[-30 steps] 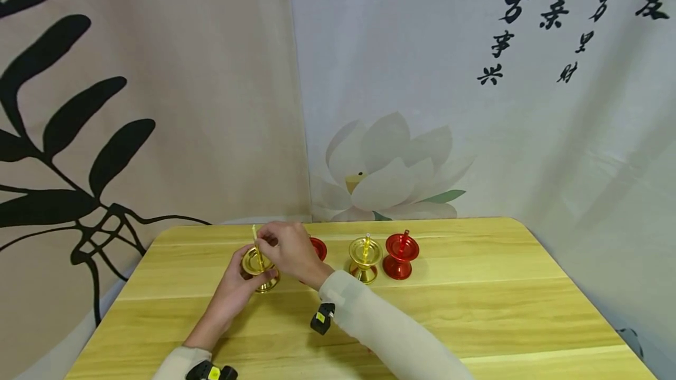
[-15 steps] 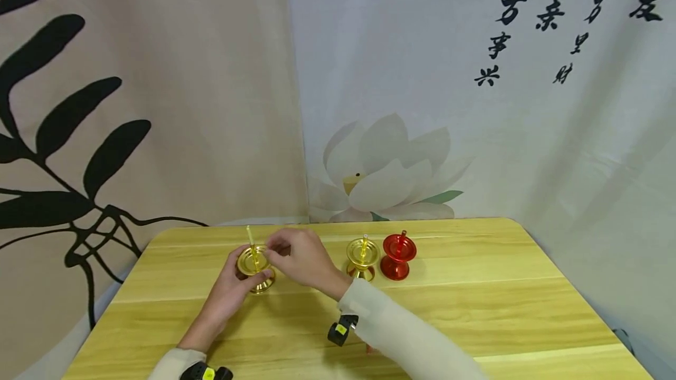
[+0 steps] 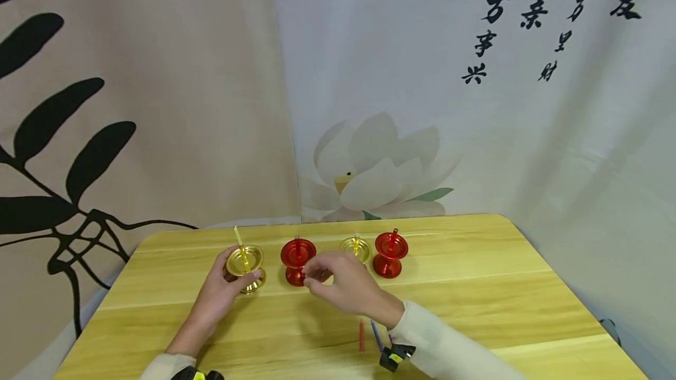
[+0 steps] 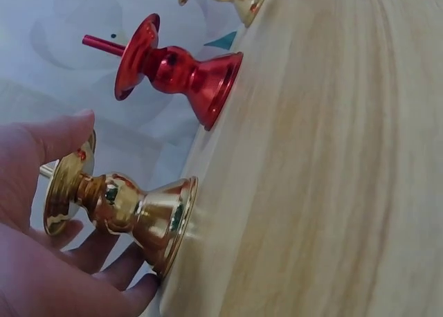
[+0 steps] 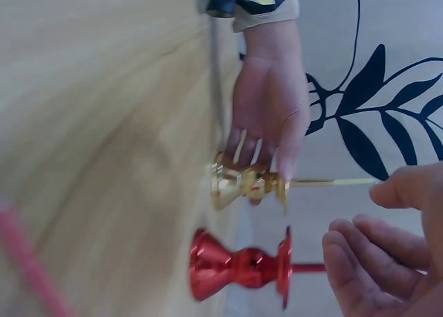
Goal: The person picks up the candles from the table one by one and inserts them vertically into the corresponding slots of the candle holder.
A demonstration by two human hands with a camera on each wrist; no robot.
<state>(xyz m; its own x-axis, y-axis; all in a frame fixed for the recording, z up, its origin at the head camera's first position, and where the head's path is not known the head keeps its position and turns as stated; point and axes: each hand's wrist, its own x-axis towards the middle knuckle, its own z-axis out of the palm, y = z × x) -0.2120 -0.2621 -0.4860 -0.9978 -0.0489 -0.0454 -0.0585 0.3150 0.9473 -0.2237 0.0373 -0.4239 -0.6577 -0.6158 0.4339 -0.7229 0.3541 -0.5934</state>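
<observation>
At the left, my left hand (image 3: 219, 286) grips a gold candlestick (image 3: 256, 259) around its dish and stem, and its base rests on the table. A thin pale-yellow stick (image 3: 239, 237), like a slim candle, rises from its centre, leaning slightly left. My right hand (image 3: 345, 286) hovers with loosely bent fingers, holding nothing, in front of a red candlestick (image 3: 298, 251) and a second gold one (image 3: 361, 246), partly hiding both. In the right wrist view, the thumb and fingertips (image 5: 339, 241) stand apart, and the yellow stick looks longer than the red candlestick's peg (image 5: 308, 268).
Another red candlestick (image 3: 388, 260) ends the row at the right. A red stick (image 3: 361, 336), a blue stick (image 3: 376, 335) and a purple one (image 3: 391, 339) lie near my right wrist, partly covered by it. A printed curtain (image 3: 211, 104) hangs behind the wooden table (image 3: 502, 286).
My right hand has let go of the yellow stick and moved right and toward me, uncovering the left red candlestick and the loose sticks. My left hand still grips the gold candlestick.
</observation>
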